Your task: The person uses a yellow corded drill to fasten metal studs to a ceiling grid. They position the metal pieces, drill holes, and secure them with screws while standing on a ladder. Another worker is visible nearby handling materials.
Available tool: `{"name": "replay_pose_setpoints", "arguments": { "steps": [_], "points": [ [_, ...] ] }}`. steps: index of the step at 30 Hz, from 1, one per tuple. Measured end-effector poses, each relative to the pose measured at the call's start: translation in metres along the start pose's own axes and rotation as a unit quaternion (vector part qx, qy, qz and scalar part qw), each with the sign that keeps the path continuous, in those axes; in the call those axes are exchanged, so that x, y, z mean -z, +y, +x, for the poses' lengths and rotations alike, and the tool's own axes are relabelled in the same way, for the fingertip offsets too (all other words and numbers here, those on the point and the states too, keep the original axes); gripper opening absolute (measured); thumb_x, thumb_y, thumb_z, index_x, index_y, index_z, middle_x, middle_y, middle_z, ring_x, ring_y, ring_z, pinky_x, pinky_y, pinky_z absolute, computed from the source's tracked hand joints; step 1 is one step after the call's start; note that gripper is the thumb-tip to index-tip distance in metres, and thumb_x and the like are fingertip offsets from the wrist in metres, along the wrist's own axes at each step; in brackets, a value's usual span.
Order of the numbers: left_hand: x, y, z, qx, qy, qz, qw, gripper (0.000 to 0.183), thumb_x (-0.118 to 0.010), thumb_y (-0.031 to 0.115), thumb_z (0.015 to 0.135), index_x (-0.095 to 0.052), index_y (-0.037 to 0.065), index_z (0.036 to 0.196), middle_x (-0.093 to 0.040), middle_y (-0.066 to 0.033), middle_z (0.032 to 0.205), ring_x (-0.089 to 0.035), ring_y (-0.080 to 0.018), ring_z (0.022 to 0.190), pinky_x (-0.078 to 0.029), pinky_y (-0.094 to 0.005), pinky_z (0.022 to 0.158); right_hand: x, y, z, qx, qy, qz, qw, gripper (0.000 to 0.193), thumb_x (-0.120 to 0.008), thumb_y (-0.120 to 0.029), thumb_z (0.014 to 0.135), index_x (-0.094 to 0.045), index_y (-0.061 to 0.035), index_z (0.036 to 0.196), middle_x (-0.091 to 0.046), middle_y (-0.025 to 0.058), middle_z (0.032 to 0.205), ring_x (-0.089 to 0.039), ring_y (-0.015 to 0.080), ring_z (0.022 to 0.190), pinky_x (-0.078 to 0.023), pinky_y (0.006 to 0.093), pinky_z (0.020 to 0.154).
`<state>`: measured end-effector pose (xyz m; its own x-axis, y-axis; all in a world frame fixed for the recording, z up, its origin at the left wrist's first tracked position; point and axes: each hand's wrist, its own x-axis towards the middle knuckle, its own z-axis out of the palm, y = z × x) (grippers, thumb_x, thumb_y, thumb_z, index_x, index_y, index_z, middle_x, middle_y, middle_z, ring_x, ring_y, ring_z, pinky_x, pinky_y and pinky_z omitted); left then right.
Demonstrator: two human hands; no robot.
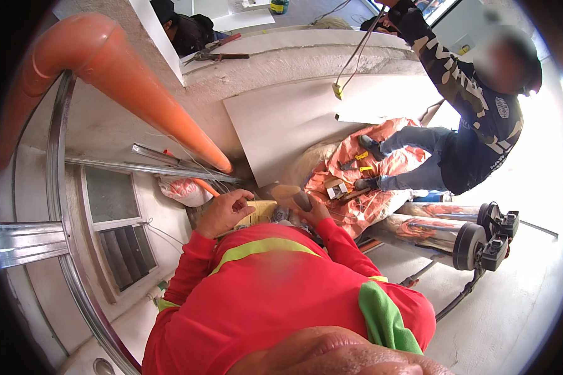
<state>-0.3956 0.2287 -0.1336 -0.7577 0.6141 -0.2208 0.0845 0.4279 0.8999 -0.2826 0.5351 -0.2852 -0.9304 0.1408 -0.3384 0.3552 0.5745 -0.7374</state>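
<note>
My left hand (224,214) is raised in front of my red shirt, its fingers loosely curled and the thumb apart from them. I see nothing between its fingers. A yellow, box-like thing (258,212) lies below and beside it. My right hand (316,212) has its fingers closed at the dark grey end of a tan, rounded piece (286,192). The tan piece is blurred, so I cannot tell its kind. My shirt hides part of what lies below the hands.
A large orange pipe (162,106) slopes down at the left, beside metal channels (59,181). A person (475,119) stands ahead right on an orange sheet (331,165), near yellow-handled tools (363,161). Shiny cylinders (419,234) stand at right. Pliers (216,57) lie on the ledge.
</note>
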Motion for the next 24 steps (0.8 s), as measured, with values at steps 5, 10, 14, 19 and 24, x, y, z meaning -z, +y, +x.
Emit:
{"name": "replay_pose_setpoints", "arguments": {
  "steps": [5, 10, 14, 19, 24],
  "points": [
    [-0.001, -0.003, -0.001, 0.008, 0.005, -0.012, 1.0, 0.031, -0.076, 0.021, 0.093, -0.065, 0.001, 0.115, -0.064, -0.0031, 0.078, -0.062, -0.0113, 0.07, -0.053, -0.0287, 0.069, -0.001, 0.006, 0.01, -0.008, -0.016, 0.04, 0.999, 0.081, -0.085, -0.04, 0.08, -0.053, -0.0005, 0.142, -0.072, 0.0132, 0.078, -0.068, 0.0187, 0.061, -0.054, 0.0354, 0.06],
    [-0.001, -0.003, -0.001, 0.016, 0.008, -0.023, 1.0, 0.032, -0.076, 0.021, 0.093, -0.065, 0.001, 0.115, -0.063, -0.0031, 0.077, -0.061, -0.0111, 0.069, -0.052, -0.0289, 0.068, -0.004, 0.007, 0.015, 0.016, -0.01, 0.087, 0.996, 0.08, -0.086, -0.04, 0.08, -0.053, -0.0015, 0.142, -0.072, 0.0131, 0.085, -0.066, 0.0162, 0.058, -0.053, 0.0346, 0.057],
    [-0.002, -0.004, 0.0, 0.0, 0.013, -0.01, 1.0, 0.033, -0.076, 0.022, 0.093, -0.065, 0.001, 0.115, -0.064, -0.0037, 0.077, -0.061, -0.0121, 0.069, -0.052, -0.0294, 0.068, -0.007, 0.014, 0.019, 0.01, -0.015, 0.041, 0.999, 0.081, -0.087, -0.04, 0.079, -0.053, -0.0027, 0.143, -0.073, 0.0142, 0.091, -0.067, 0.0172, 0.06, -0.054, 0.0352, 0.058],
    [-0.003, -0.004, 0.003, 0.008, 0.008, -0.017, 1.0, 0.034, -0.076, 0.024, 0.092, -0.065, 0.001, 0.115, -0.065, -0.0046, 0.077, -0.062, -0.0134, 0.07, -0.053, -0.0304, 0.069, -0.015, 0.025, 0.024, 0.048, 0.01, 0.003, 0.999, 0.082, -0.086, -0.042, 0.079, -0.053, -0.0037, 0.143, -0.073, 0.0149, 0.095, -0.068, 0.0181, 0.062, -0.055, 0.0357, 0.059],
    [-0.002, -0.002, 0.006, -0.005, 0.01, -0.007, 1.0, 0.034, -0.076, 0.023, 0.092, -0.066, 0.001, 0.116, -0.066, -0.0055, 0.079, -0.063, -0.0144, 0.071, -0.053, -0.0311, 0.069, -0.012, 0.03, 0.024, -0.005, -0.017, 0.02, 1.0, 0.083, -0.087, -0.045, 0.078, -0.054, -0.0052, 0.143, -0.074, 0.0153, 0.096, -0.07, 0.019, 0.064, -0.057, 0.0369, 0.064]
  ]
}}
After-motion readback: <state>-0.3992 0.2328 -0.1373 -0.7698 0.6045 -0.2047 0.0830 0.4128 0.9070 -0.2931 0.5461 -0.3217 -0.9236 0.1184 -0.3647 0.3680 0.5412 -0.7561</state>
